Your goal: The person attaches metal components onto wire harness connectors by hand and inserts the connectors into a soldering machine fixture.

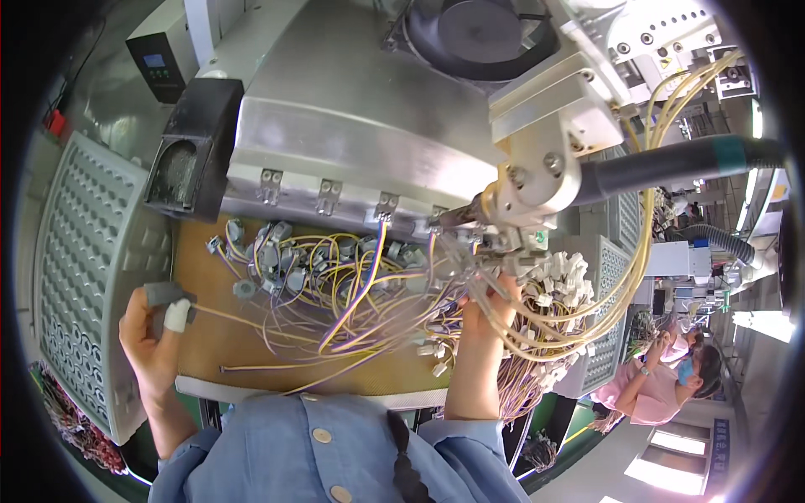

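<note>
My left hand (155,339) is at the left end of the tan work surface, its thumb capped with a white finger cover (177,315). Thumb and fingers close around a small grey part (168,295); a thin wire leads away from it to the right. My right hand (495,306) reaches up under the machine head (537,180), beside the white connectors (563,281). Clear tubes and the head hide its fingertips, so its grip does not show. Between my hands lies a tangle of yellow, purple and white wires (369,293) with grey round parts (270,256).
Small metal clamps (327,197) line the front of the steel machine housing (360,142); wires run down from one. Grey dimpled trays (75,277) stand at the left. A black hose (662,172) and yellow tubes (646,226) cross at right, where a person in pink (641,386) works.
</note>
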Tool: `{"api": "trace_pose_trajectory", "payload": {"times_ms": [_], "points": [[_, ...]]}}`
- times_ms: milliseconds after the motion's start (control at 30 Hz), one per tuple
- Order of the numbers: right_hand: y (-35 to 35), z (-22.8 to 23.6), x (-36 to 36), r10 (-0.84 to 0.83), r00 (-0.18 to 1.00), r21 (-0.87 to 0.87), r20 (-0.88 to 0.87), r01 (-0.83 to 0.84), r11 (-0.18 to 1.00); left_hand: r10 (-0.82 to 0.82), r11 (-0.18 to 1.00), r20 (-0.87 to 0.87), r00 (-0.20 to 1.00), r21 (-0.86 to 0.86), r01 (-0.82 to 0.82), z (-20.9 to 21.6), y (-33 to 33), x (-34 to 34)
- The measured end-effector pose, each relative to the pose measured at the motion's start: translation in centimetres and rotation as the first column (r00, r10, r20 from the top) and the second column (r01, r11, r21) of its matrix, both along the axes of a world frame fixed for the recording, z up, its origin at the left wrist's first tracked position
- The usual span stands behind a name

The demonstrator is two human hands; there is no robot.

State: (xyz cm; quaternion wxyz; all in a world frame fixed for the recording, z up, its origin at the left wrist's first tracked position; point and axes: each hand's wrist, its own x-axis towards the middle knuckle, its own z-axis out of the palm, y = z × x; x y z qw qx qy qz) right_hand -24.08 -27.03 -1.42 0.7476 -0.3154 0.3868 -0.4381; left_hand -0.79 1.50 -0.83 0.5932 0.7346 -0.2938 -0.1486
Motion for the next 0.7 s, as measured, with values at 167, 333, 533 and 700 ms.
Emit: {"api": "trace_pose_trajectory", "payload": {"times_ms": [167, 333, 533, 700], "points": [[-1.9, 0.6, -4.0, 0.05, 0.951, -0.102, -0.305, -0.085, 0.991, 0.012, 0.995, 0.123, 0.992, 0.093, -0.024, 1.0, -0.5, 0.5], [4.9, 4.1, -4.5, 0.461, 0.82, -0.344, -0.338, -0.564, 0.75, -0.018, 0.987, 0.015, 1.0, 0.16, 0.015, 2.4, 1.8, -0.5], [14.4, 6.4, 8.4, 0.162, 0.438, -0.455, -0.884, -0.887, -0.083, -0.094, 0.988, 0.445, 0.891, -0.066, 0.137, 1.9, 3.2, -1.6], [14.9, 5.9, 12.4, 0.342, 0.404, -0.493, -0.849, -0.838, -0.234, 0.045, 0.941, 0.465, 0.884, 0.278, -0.194, 3.1, 7.1, -0.9]]}}
